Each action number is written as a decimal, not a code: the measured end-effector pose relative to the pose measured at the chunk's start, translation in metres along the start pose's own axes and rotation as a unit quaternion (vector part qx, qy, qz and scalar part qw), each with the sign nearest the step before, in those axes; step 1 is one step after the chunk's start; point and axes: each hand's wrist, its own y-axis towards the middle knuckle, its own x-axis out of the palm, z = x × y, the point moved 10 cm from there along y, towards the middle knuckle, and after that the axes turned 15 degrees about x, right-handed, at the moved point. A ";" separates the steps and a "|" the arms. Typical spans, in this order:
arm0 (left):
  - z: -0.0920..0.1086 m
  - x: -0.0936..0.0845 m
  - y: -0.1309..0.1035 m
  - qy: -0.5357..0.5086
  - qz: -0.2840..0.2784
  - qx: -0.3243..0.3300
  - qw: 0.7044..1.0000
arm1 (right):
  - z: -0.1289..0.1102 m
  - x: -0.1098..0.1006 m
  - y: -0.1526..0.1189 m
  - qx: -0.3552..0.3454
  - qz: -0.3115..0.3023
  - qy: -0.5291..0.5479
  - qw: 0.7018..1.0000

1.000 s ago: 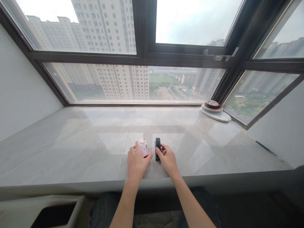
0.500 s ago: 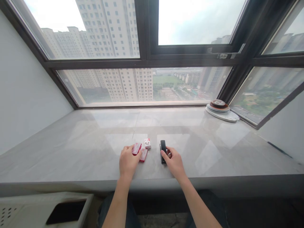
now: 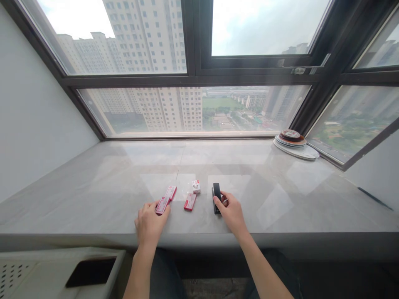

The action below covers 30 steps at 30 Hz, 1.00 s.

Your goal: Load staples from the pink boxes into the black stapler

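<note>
A person's two bare hands reach in over the front edge of a wide, pale stone windowsill (image 3: 102,199). The left hand (image 3: 150,222), left of the middle and near the front edge, has its thumb and fingers closed around the sides of a flat pink-and-white box (image 3: 162,206). A second pink box (image 3: 171,192) lies in line with it, pointing away toward the window (image 3: 174,109); whether the two overlap or only touch is hard to tell.

Right of these, near the middle of the sill, a flat red-and-white box (image 3: 190,202) lies at a slight slant. Just beyond its far end is a small white box (image 3: 196,187) with a grey picture and red marks.

The right hand (image 3: 232,212) grips a black stapler (image 3: 216,197), thumb on top and fingers along its right side. The stapler's length runs from the front edge toward the back edge. In the far right corner sits a stack of plates (image 3: 292,142).
</note>
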 end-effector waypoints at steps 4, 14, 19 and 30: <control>0.002 -0.008 -0.013 0.019 -0.015 -0.002 1.000 | -0.002 -0.001 -0.002 -0.001 0.000 0.004 1.000; 0.139 0.018 -0.004 -0.100 -0.008 0.152 0.983 | -0.004 -0.001 -0.004 -0.009 0.010 -0.004 1.000; 0.143 0.032 0.011 -0.094 -0.001 0.140 0.986 | -0.010 -0.009 -0.003 -0.025 -0.023 -0.034 0.999; 0.185 0.024 -0.025 -0.226 -0.131 0.300 0.918 | -0.060 -0.017 0.008 -0.164 -0.092 -0.168 0.968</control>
